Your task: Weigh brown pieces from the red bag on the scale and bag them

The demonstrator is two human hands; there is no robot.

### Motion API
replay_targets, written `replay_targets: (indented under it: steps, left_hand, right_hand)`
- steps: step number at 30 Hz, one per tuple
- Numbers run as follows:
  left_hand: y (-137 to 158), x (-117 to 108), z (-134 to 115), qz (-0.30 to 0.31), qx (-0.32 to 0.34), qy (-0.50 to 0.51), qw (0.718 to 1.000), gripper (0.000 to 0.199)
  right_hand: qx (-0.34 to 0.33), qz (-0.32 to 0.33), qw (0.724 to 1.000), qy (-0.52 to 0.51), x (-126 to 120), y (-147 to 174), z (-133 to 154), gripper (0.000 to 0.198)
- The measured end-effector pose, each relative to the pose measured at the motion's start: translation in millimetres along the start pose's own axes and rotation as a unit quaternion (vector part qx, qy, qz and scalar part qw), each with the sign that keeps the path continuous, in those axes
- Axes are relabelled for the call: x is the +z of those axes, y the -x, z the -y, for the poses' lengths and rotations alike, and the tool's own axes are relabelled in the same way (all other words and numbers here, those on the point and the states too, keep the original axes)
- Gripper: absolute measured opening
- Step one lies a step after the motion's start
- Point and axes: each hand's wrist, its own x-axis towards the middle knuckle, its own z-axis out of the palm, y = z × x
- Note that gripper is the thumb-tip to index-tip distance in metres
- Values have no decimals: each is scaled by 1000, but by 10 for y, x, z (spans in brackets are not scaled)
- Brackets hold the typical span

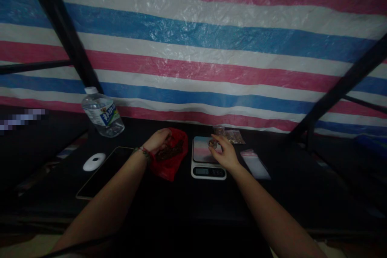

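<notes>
Right hand (223, 154) pinches a small piece (213, 143) over the scale (208, 162), at its right edge. Left hand (159, 140), fingers curled into the red bag (169, 157), sits just left of the scale; its grip cannot be judged.

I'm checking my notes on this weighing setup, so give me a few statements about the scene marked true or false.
1. The left hand is at the red bag. True.
2. The right hand is over the kitchen scale, holding something small. True.
3. The water bottle stands right of the scale. False: it stands far to the left, near the striped tarp.
4. The phone lies screen-lit on the scale. False: it lies dark on the table, left of the red bag.
5. A small clear bag lies right of the scale. True.
</notes>
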Motion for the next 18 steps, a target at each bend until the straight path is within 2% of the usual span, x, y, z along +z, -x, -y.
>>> replay_targets:
  steps: [3, 6, 8, 10, 12, 14, 16, 18]
  left_hand:
    - [26, 78, -68, 62, -78, 183, 978, 23]
    - [22, 190, -127, 103, -107, 396, 906, 20]
    - [6, 295, -146, 98, -102, 471, 871, 18]
    - [-15, 412, -142, 76, -91, 505, 855, 19]
    - [-31, 517, -109, 39, -80, 510, 856, 20]
    - [-34, 588, -49, -20, -59, 492, 868, 19]
    - [-22, 622, 25, -75, -37, 447, 890, 20]
    - [7, 632, 96, -102, -8, 369, 924, 22]
  right_hand:
    - [29, -18, 999, -19, 38, -14, 49, 48]
    - [28, -28, 998, -46, 84, -88, 216, 41]
    - [2, -11, 997, -74, 146, -165, 383, 39]
    - [-5, 1, 994, -106, 254, -240, 557, 39]
    - [36, -21, 989, -144, 402, -283, 702, 40]
    - [77, -46, 982, -165, 558, -273, 799, 37]
    - [80, -39, 984, -156, 679, -215, 848, 32]
    - [72, -22, 988, -135, 746, -135, 863, 29]
